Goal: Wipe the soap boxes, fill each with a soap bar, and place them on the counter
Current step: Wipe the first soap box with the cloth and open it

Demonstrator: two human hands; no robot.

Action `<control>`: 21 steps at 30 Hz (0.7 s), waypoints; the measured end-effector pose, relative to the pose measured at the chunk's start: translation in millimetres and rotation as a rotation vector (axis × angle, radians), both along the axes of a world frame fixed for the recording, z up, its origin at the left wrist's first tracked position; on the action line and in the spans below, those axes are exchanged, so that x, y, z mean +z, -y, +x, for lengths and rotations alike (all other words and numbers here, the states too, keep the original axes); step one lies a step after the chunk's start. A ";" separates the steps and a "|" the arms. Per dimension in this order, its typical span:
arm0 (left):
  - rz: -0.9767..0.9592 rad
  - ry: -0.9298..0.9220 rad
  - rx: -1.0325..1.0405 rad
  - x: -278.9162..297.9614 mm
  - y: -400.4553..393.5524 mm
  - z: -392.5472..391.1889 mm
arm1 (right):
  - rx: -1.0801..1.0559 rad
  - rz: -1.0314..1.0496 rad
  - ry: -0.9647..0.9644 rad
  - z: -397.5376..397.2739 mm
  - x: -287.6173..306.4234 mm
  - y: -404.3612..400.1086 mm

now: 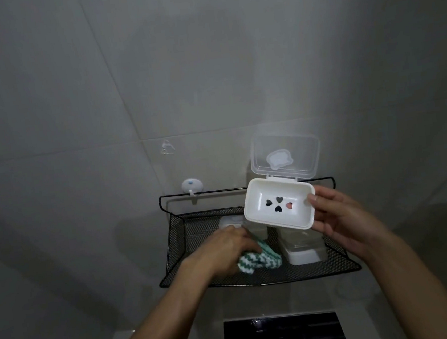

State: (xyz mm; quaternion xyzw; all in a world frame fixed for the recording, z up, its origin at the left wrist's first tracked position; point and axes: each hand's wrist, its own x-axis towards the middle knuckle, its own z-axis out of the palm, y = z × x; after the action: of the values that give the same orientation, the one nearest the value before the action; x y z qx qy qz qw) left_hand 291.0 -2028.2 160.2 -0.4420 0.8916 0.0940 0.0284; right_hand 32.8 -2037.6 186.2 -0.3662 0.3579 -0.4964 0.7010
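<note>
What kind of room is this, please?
Probably a bathroom or washing area. A black wire basket hangs on a tiled wall and holds soap boxes, with a small wall hook beside it.
</note>
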 end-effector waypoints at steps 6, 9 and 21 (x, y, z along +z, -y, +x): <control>-0.100 0.028 0.001 -14.6 6.0 -1.6 | -0.016 0.014 0.014 -1.4 0.0 -3.5; -0.049 -0.185 0.100 -15.8 5.3 5.9 | -0.026 0.023 0.014 -0.8 0.4 -4.3; -0.449 -0.878 0.734 67.9 -18.2 22.8 | -0.029 -0.013 -0.025 21.1 1.0 -4.7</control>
State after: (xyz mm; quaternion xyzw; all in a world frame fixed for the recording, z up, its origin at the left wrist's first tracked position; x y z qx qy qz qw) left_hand 313.8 -2010.1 228.1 -0.6355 0.6077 0.0806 -0.4694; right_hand 53.9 -2032.9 187.2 -0.3716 0.3689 -0.5041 0.6868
